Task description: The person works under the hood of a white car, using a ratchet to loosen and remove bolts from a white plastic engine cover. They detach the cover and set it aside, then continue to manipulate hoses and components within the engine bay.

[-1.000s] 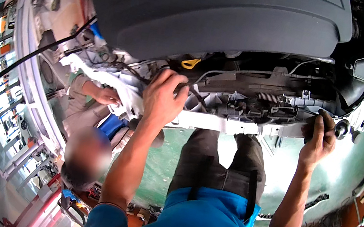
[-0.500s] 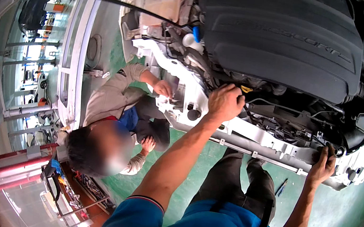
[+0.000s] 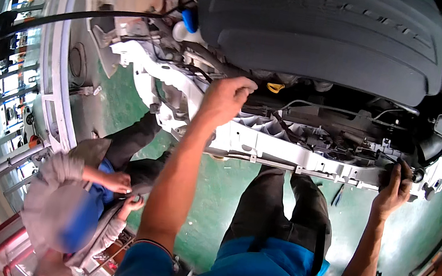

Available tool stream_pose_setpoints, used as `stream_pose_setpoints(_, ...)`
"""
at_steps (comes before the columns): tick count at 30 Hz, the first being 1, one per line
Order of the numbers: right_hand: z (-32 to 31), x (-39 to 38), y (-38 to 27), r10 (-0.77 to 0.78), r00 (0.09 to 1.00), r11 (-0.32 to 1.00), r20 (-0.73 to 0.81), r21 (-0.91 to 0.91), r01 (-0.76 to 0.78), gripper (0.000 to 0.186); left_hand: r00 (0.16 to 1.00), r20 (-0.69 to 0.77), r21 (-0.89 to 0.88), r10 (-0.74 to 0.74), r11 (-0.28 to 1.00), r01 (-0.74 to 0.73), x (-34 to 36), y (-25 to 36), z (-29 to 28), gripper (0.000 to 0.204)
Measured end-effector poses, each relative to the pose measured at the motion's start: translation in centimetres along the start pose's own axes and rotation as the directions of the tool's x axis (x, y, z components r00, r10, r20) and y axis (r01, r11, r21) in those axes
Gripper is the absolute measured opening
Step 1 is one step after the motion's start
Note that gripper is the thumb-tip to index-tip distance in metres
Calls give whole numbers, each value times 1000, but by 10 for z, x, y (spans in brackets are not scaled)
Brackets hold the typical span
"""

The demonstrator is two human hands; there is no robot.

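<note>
My left hand (image 3: 226, 102) is raised over the white front crossbeam (image 3: 280, 148) of a car's open engine bay. Its fingers are curled together, and whatever they may hold is hidden. At the right end of the beam, my right hand (image 3: 394, 190) has its fingers bent over the edge beside a dark round part (image 3: 417, 174). What lies inside that grip cannot be made out. Behind the beam spreads the large black engine cover (image 3: 332, 34), with a yellow dipstick loop (image 3: 275, 88) at its front edge.
A co-worker (image 3: 85, 197) crouches at the left, both hands close together, away from the beam. A black rod (image 3: 72, 16) crosses the upper left. Pliers (image 3: 338, 195) lie on the green floor, and a shelf (image 3: 433, 267) stands at the far right.
My left hand has shifted leftward along the beam; my right hand stays at its right end. The co-worker has drawn back, taking a hand off the beam. The view has moved a little.
</note>
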State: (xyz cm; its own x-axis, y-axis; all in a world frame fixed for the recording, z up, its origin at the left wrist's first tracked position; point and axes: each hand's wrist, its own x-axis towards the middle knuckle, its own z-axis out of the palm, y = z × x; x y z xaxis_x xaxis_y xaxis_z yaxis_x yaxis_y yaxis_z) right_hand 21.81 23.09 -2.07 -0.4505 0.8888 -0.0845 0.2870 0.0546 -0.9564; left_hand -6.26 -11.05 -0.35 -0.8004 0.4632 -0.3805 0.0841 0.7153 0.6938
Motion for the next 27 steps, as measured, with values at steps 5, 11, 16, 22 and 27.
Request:
stream_pose_setpoints(5, -7, -5, 1, 125, 992, 991, -32, 51, -124, 18, 848, 521, 193, -99, 981, -4, 24, 12, -21, 29)
stream_pose_setpoints(11, -11, -6, -1, 98, 993, 995, -63, -3, -98, 20, 822, 556, 178, 125, 948, -265, 35, 5, -19, 30)
stream_pose_setpoints(16, -8, -6, -2, 106, 991, 994, -85, 8, -105, 20, 835, 433, 251, 340, 844, -474, 23, 8, -20, 23)
stream_pose_setpoints(22, -6, -5, -4, 100, 989, 995, -111, 1, -100, 21, 834, 410, 169, 370, 868, -468, 23, 3, -20, 21)
stream_pose_setpoints(27, -7, -6, -4, 110, 986, 993, -121, -21, -114, 21, 864, 448, -6, 232, 967, -256, 22, 8, -27, 18)
